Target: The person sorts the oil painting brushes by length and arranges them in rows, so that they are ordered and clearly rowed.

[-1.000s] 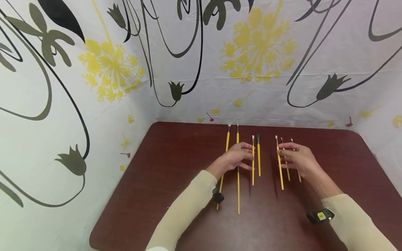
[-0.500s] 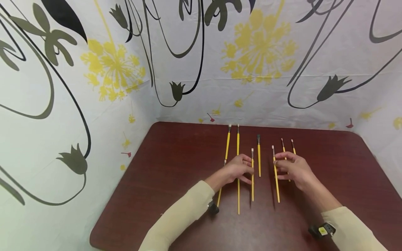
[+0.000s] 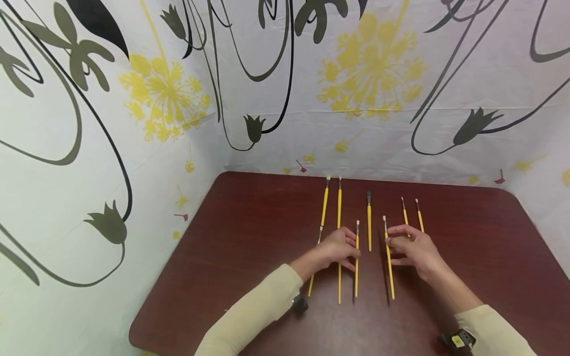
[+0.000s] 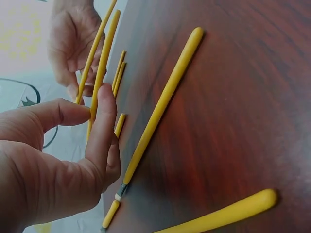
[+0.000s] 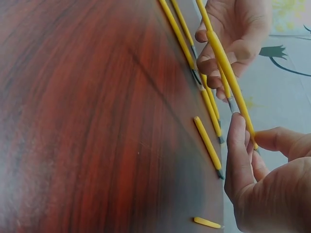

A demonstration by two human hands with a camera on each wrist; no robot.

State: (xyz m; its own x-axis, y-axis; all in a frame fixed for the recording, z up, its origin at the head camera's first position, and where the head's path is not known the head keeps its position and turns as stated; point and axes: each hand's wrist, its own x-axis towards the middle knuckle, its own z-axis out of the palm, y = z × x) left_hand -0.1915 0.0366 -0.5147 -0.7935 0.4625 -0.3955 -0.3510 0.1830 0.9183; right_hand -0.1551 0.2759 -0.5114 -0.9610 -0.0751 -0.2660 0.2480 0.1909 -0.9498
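Note:
In the head view my left hand [image 3: 340, 248] pinches a thin yellow-handled paintbrush [image 3: 356, 277] between thumb and fingers, its pale bristles pointing away from me. A second yellow paintbrush [image 3: 390, 277] is pinched by my right hand [image 3: 416, 251], bristles also at the far end and slightly tilted. Both brushes are held above the table, apart from each other. The left wrist view shows the left hand's thumb and index fingertip meeting on the brush handle [image 4: 102, 68]. From the right wrist, the right hand [image 5: 272, 179] grips its brush [image 5: 226, 65] near the bristle end.
A dark-bristled brush [image 3: 369, 227] lies on the brown table [image 3: 249, 222] between the hands. More brushes lie end to end at the left, including one far brush [image 3: 325, 202]. Two slim brushes [image 3: 419, 215] lie beyond the right hand. Patterned cloth [image 3: 369, 138] stands behind the table.
Both hands have come nearer to me, each bringing its brush along. The right hand has also shifted slightly left, away from the two slim brushes. The brushes on the table stay put.

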